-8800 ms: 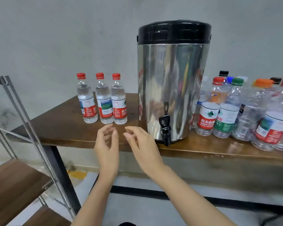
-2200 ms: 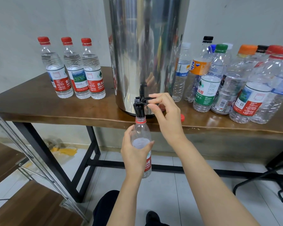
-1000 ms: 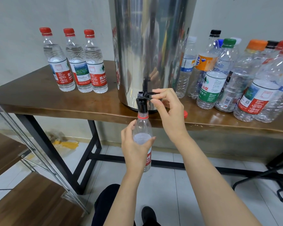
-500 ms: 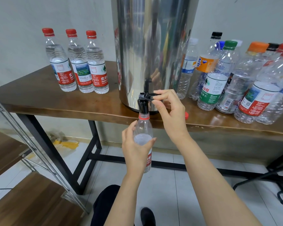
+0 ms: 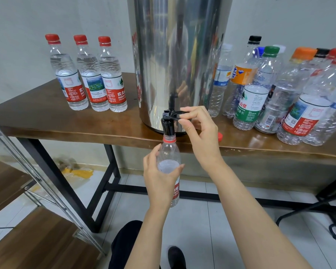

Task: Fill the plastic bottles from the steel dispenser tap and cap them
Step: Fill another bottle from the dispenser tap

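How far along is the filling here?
Done: three capped bottles left of the dispenser look full. In hand: left hand holds an open bottle under the tap; right hand pinches the lever. Left: its red cap on the table, plus the bottles at right.

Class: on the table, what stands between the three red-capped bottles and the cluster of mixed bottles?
The steel dispenser stands between them, as the head view shows.
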